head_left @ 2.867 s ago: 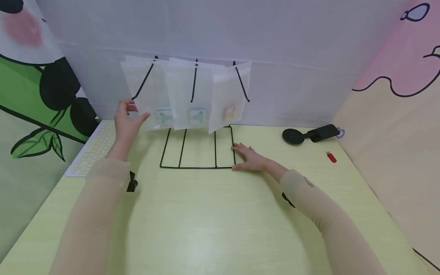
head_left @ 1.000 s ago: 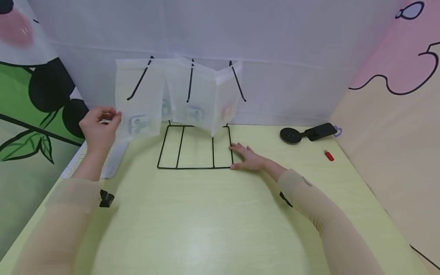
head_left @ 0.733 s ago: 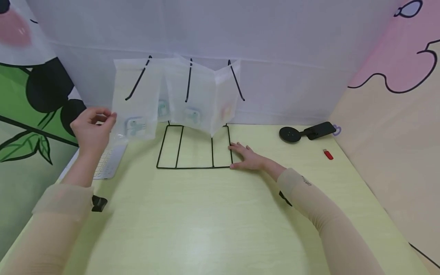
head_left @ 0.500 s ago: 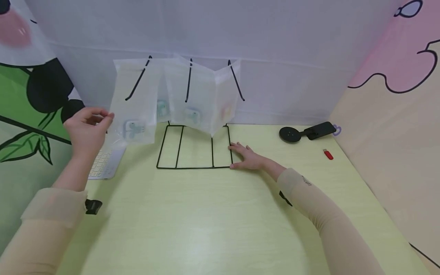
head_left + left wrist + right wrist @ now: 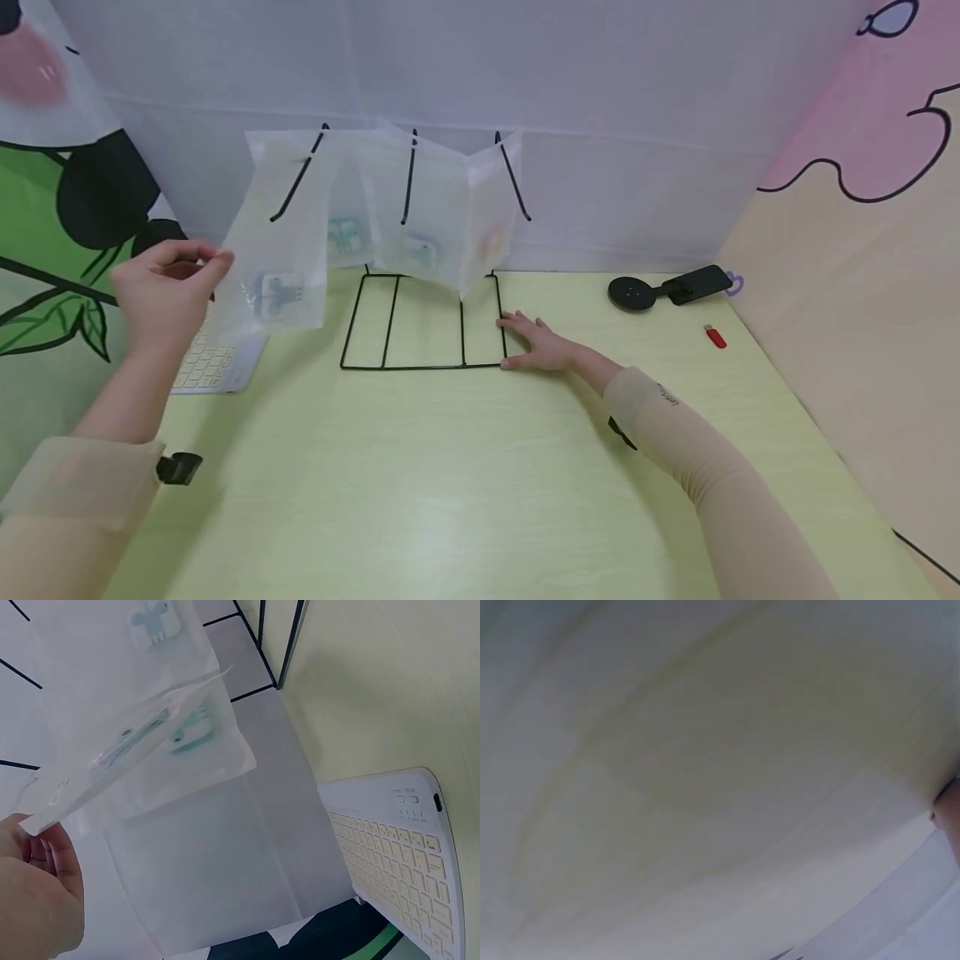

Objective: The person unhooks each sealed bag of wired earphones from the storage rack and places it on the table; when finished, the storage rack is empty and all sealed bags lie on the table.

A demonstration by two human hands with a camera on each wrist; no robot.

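Note:
My left hand pinches the left edge of a translucent plastic bag with a small pale item showing through it. This bag hangs on the left hook of a black wire rack, its lower part pulled out to the left. In the left wrist view, the pinched bag is seen nearly edge-on. Behind it hangs another bag with a teal item. More bags hang on the middle hook and right hook. My right hand rests with spread fingers at the base's right side.
A white keyboard lies at the left, below the left hand. At the back right are a black round-ended stand, a purple heart-shaped piece and a red USB stick. A white cloth wall closes off the back.
My left hand took the bag's edge and drew it left and toward me; the front bag has slid forward along its hook, uncovering the one behind. My right hand stays at the base.

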